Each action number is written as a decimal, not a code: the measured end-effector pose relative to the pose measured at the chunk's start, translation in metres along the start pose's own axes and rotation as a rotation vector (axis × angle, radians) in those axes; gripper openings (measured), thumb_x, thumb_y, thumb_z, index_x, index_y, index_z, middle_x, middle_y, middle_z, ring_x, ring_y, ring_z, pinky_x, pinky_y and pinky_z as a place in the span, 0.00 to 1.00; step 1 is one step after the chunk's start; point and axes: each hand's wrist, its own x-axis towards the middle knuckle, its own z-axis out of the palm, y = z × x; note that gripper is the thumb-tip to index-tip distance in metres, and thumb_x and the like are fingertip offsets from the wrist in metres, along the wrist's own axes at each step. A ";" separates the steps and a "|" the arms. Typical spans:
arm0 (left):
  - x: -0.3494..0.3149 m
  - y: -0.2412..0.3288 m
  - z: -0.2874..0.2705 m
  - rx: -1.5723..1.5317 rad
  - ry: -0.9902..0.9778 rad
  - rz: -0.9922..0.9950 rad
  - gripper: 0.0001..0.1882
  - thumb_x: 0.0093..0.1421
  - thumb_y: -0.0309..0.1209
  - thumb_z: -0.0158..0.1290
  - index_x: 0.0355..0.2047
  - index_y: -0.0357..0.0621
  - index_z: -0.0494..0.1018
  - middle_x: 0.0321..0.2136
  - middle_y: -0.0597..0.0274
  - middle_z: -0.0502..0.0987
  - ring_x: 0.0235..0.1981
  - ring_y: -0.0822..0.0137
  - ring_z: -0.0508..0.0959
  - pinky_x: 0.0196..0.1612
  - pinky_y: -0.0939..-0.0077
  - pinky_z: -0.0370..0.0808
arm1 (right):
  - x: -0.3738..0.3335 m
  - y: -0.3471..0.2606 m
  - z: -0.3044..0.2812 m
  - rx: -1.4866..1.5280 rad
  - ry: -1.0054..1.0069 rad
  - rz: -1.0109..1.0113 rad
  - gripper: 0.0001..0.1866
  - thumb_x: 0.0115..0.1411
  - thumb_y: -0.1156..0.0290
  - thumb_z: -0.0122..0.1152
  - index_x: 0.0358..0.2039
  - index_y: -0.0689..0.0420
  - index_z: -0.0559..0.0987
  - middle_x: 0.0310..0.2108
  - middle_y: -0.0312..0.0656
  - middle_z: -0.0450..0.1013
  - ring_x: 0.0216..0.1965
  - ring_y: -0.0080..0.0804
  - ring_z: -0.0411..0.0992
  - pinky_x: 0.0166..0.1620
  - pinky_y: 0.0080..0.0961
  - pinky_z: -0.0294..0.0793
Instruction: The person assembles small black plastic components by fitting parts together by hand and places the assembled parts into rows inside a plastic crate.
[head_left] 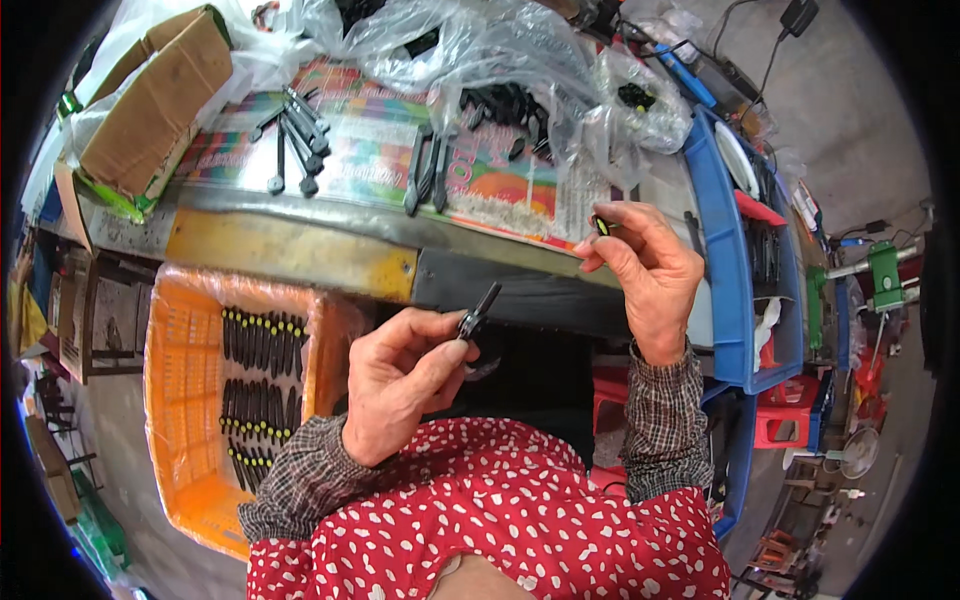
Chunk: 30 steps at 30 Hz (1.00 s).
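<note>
My left hand (405,375) is closed, thumb and fingers pinching a slim black stick-shaped part (487,300) that tilts up and to the right. Part of it is hidden by the fingers. Higher up at the right, my right hand (655,265) pinches a small black piece with a yellow-green face (601,226) between thumb and fingertips. The two held pieces are apart, in front of the bench edge. At my left stands an orange basket (170,400) holding rows of black sticks with yellow-green bands (262,340).
On the bench's printed sheet (370,150) lie loose black parts (295,140), more black parts (427,170) and a dark pile (505,115). Clear plastic bags (480,45) cover the back. A cardboard box (155,110) stands far left, a blue crate (715,230) at the right.
</note>
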 end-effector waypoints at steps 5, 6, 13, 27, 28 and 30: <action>-0.005 -0.001 0.003 -0.108 -0.002 -0.109 0.08 0.60 0.23 0.49 0.41 0.39 0.68 0.30 0.55 0.76 0.18 0.75 0.69 0.15 0.86 0.60 | -0.030 -0.007 0.022 0.036 -0.088 0.102 0.12 0.54 0.85 0.58 0.41 0.68 0.75 0.38 0.42 0.69 0.32 0.24 0.74 0.34 0.16 0.75; -0.006 -0.002 0.004 -0.132 -0.008 -0.128 0.08 0.61 0.23 0.49 0.41 0.41 0.68 0.30 0.55 0.76 0.18 0.75 0.70 0.15 0.86 0.60 | -0.036 -0.008 0.025 0.076 -0.134 0.123 0.13 0.53 0.86 0.58 0.41 0.68 0.75 0.38 0.42 0.69 0.32 0.24 0.74 0.34 0.15 0.74; -0.009 -0.008 0.000 -0.207 -0.001 -0.187 0.09 0.62 0.25 0.48 0.43 0.43 0.68 0.31 0.55 0.76 0.18 0.74 0.70 0.14 0.87 0.60 | -0.056 -0.008 0.050 0.166 -0.147 0.192 0.14 0.52 0.86 0.59 0.42 0.68 0.74 0.38 0.41 0.68 0.31 0.22 0.72 0.33 0.15 0.76; -0.008 -0.010 -0.001 -0.244 0.008 -0.182 0.09 0.62 0.24 0.48 0.43 0.42 0.69 0.31 0.55 0.76 0.18 0.74 0.70 0.14 0.87 0.60 | -0.068 -0.001 0.058 0.240 -0.149 0.177 0.14 0.52 0.84 0.61 0.41 0.67 0.74 0.37 0.39 0.68 0.33 0.23 0.72 0.34 0.17 0.76; -0.008 -0.011 -0.001 -0.237 0.011 -0.164 0.09 0.61 0.23 0.48 0.43 0.42 0.69 0.31 0.55 0.76 0.19 0.74 0.70 0.14 0.87 0.60 | -0.069 -0.001 0.059 0.237 -0.153 0.180 0.14 0.52 0.84 0.61 0.41 0.67 0.74 0.37 0.39 0.68 0.33 0.23 0.72 0.34 0.17 0.76; -0.008 -0.013 0.000 -0.240 0.006 -0.143 0.09 0.61 0.23 0.48 0.43 0.41 0.69 0.31 0.55 0.77 0.19 0.74 0.70 0.14 0.87 0.60 | -0.073 0.002 0.060 0.335 -0.137 0.278 0.15 0.54 0.84 0.60 0.43 0.68 0.73 0.37 0.40 0.69 0.34 0.25 0.73 0.35 0.19 0.77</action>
